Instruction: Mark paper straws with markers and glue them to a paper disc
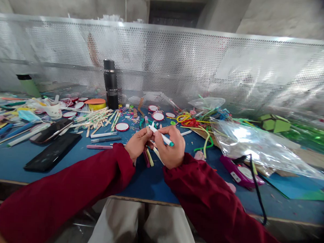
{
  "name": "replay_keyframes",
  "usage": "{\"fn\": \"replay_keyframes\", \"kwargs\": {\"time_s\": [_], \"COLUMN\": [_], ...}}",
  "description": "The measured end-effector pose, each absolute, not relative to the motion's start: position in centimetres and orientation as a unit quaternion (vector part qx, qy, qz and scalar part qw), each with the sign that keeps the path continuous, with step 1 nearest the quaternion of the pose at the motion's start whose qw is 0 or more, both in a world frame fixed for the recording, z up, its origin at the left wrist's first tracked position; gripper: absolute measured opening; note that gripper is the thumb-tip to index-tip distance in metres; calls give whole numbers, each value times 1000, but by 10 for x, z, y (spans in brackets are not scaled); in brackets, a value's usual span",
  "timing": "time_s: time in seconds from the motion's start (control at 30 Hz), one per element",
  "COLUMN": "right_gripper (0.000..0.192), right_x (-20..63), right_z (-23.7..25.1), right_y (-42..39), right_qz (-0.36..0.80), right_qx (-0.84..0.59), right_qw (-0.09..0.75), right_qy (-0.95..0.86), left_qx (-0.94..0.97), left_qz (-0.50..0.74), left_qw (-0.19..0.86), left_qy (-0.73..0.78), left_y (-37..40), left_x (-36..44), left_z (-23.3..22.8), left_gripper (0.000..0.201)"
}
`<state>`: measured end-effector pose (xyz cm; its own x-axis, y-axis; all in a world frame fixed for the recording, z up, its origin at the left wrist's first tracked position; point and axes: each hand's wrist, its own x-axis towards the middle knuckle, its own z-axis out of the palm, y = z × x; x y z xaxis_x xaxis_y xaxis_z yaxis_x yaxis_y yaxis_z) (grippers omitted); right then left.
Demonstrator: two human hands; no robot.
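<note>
Head view: the right hand grips a marker, tip toward 10 o'clock, colouring a stick pinched upright by the left hand at centre table. Judged mid-colouring; continuing needs steady strokes.

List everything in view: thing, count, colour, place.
marker pen: 1, white with teal tip, held in both hands
coloured sticks: several, pink and pale, under the hands
flask: 1, black, upright at back
wooden sticks: pile, pale, left of centre
round lids: several, white with red rim, scattered mid-table
phones: 2, black, left side
plastic bag: 1, clear, right side
pipe cleaners: tangle, mixed colours, right of centre
table: 1, blue
left hand: 1, dark red sleeve, on the pen
right hand: 1, dark red sleeve, gripping the pen
</note>
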<state>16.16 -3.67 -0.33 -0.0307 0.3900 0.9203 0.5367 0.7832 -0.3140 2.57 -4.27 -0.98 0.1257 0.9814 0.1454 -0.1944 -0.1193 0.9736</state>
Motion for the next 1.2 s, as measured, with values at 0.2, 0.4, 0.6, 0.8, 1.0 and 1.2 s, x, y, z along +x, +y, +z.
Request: {"fn": "replay_keyframes", "kwargs": {"time_s": [0.2, 0.4, 0.6, 0.8, 1.0, 1.2], "right_gripper": [10, 8, 9, 9, 9, 9], "right_x": [161, 161, 161, 161, 161, 161], "right_z": [-4, -4, -4, -4, -3, -4], "right_y": [-36, -36, -36, -37, -37, -37], "right_qz": [-59, -48, -51, -51, -45, -49], "right_qx": [-330, -318, -335, -328, -341, -332], "right_qw": [608, 613, 609, 610, 612, 610], "right_qy": [-719, -722, -717, -719, -712, -718], "left_qx": [513, 508, 515, 514, 514, 514], "left_qz": [540, 541, 536, 538, 536, 537], "left_qw": [549, 545, 546, 547, 548, 544], "left_qy": [380, 390, 385, 382, 385, 388], "left_y": [-43, -44, -44, -45, -44, -44], "left_x": [26, 27, 27, 26, 27, 27], "left_z": [-10, -8, -9, -9, -9, -10], "left_gripper": [41, 39, 40, 41, 40, 40]}}
